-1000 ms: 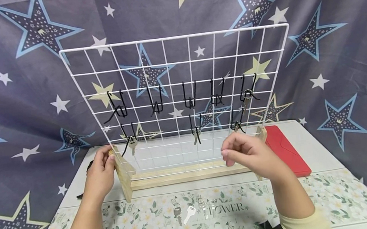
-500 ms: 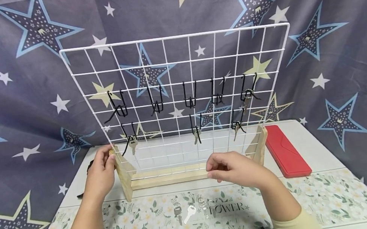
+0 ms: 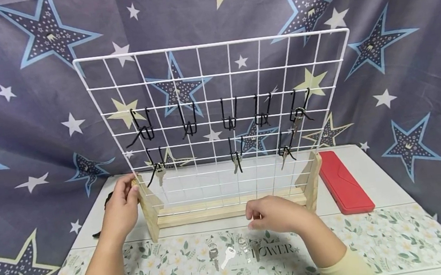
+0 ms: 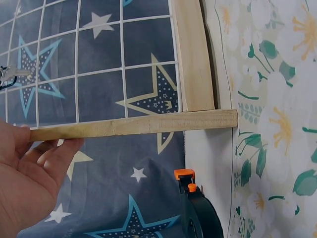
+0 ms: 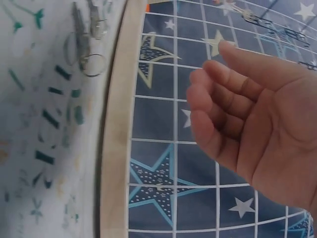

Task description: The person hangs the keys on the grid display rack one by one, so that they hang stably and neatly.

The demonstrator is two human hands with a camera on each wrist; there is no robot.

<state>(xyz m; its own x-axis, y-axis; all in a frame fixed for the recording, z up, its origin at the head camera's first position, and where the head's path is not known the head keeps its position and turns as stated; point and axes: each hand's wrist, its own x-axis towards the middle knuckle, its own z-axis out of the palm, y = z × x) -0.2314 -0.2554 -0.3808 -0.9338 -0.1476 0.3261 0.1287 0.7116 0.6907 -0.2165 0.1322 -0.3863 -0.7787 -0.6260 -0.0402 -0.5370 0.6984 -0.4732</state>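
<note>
A white wire grid rack (image 3: 215, 75) stands on a wooden base with black hooks on it. My left hand (image 3: 123, 207) pinches the top of the rack's left wooden side piece (image 4: 133, 125) between thumb and fingers. My right hand (image 3: 278, 214), fingers loosely curled around nothing, hovers over the table just in front of the base bar. Several loose keys lie left of and below it on the mat, among them a dark-headed key (image 3: 214, 255) and a bright silver key (image 3: 228, 257). In the right wrist view, a key ring (image 5: 94, 66) shows on the mat.
Keys hang from some hooks, such as the lower left key (image 3: 161, 174) and lower right key (image 3: 285, 157). A red case (image 3: 344, 182) lies right of the rack. A black and orange object (image 4: 198, 208) sits beyond the left side. Star-patterned cloth (image 3: 395, 90) hangs behind.
My right hand has come down and left from the lower right hook, where a key now hangs in plain view, to above the mat. The left hand stays on the side piece.
</note>
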